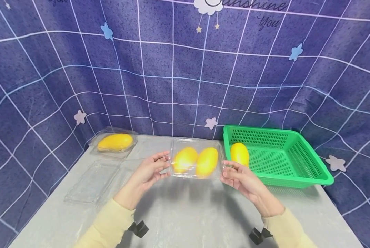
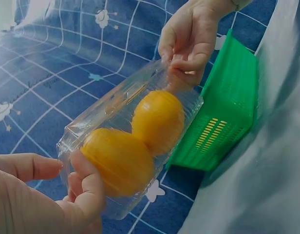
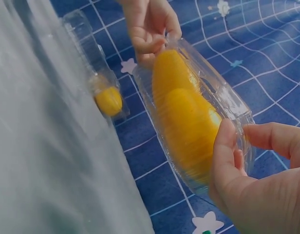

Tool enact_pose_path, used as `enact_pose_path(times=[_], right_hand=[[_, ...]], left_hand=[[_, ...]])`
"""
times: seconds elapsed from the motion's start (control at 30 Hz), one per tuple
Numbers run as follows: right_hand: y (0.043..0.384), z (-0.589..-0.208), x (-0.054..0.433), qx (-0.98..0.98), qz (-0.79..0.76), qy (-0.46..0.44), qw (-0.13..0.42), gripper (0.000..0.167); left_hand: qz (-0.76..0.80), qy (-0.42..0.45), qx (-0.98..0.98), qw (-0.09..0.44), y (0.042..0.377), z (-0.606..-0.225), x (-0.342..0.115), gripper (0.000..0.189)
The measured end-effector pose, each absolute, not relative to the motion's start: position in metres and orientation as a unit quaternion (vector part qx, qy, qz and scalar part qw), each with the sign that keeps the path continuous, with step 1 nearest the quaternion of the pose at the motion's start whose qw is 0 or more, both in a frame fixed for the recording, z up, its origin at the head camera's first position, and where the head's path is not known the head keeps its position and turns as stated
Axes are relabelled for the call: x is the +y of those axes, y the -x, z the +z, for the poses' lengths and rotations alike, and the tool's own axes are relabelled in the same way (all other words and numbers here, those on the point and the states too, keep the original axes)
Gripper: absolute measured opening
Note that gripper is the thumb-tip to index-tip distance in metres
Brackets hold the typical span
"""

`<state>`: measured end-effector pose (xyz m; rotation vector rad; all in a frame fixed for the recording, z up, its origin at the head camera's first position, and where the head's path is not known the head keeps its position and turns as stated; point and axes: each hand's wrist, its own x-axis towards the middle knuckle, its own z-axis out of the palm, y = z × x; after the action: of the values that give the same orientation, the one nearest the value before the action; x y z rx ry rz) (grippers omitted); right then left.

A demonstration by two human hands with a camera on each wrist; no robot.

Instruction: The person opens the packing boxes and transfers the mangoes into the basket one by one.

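Both hands hold up a clear plastic clamshell box (image 1: 198, 140) with two yellow mangoes inside, a left mango (image 1: 185, 160) and a right mango (image 1: 207, 162). My left hand (image 1: 148, 171) pinches its left end between thumb and fingers. At the opposite end, the right hand (image 1: 243, 179) grips the plastic the same way. From the left wrist view, the mangoes (image 2: 118, 163) lie side by side against the clear wall. The right wrist view shows the box tilted, its edge pinched by the right thumb and fingers (image 3: 227, 156).
A green basket (image 1: 318, 177) stands at the right with one mango (image 1: 239, 154) at its left side. Back left is another clear box with a mango (image 1: 116, 142). An open clear box (image 1: 90, 182) lies nearer on the grey table (image 1: 185, 220). A blue curtain (image 1: 178, 86) hangs behind.
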<state>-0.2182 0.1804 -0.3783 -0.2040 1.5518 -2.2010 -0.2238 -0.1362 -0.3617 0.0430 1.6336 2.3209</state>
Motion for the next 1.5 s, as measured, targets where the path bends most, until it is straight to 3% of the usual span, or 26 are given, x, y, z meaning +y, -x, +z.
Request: enact_pose_path(times=[0.27, 0.87, 1.5], right_hand=[[0.210, -0.396, 0.186, 0.553, -0.797, 0.091, 0.224, 0.040], [0.199, -0.436, 0.192, 0.530, -0.802, 0.066, 0.266, 0.042], [0.195, -0.462, 0.198, 0.525, -0.799, 0.035, 0.291, 0.059]], left_hand=[[0.794, -0.011, 0.586, 0.163, 0.221, -0.378, -0.136, 0.056], [0.771, 0.008, 0.613, 0.172, 0.214, -0.418, -0.129, 0.055], [0.754, 0.030, 0.625, 0.200, 0.213, -0.446, -0.126, 0.057]])
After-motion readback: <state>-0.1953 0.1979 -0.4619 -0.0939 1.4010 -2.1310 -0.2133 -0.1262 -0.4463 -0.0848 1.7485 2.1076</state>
